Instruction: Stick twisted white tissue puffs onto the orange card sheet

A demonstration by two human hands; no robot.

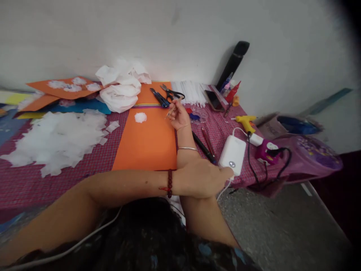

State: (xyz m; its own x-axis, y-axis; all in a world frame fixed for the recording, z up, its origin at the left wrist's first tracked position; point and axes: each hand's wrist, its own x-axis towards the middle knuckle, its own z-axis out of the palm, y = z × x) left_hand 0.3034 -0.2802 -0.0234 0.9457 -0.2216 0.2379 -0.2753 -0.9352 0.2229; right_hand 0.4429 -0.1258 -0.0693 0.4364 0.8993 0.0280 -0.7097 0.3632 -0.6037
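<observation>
My left arm crosses over my right forearm. My left hand (204,178) is closed at the near end of a white power bank (233,150), a digit on its corner beside the lit display. Its other fingers are mostly hidden. Beyond it, my right hand (180,114) is palm up with curled fingers, pinching a thin pale wooden stick (170,111) that points down and left. Under the stick lies an orange paper sheet (146,139), bearing a small white tissue clump (140,117). Black-handled scissors (173,94) and a dark blue cutter (159,98) lie just past my right hand.
Left are a heap of white tissue squares (62,139), crumpled white tissue (121,90) and orange sheets with white tufts (70,86). Right are a phone (214,99), a yellow glue gun (246,122), a purple power adapter (267,150) with cables, and a black pen (203,146).
</observation>
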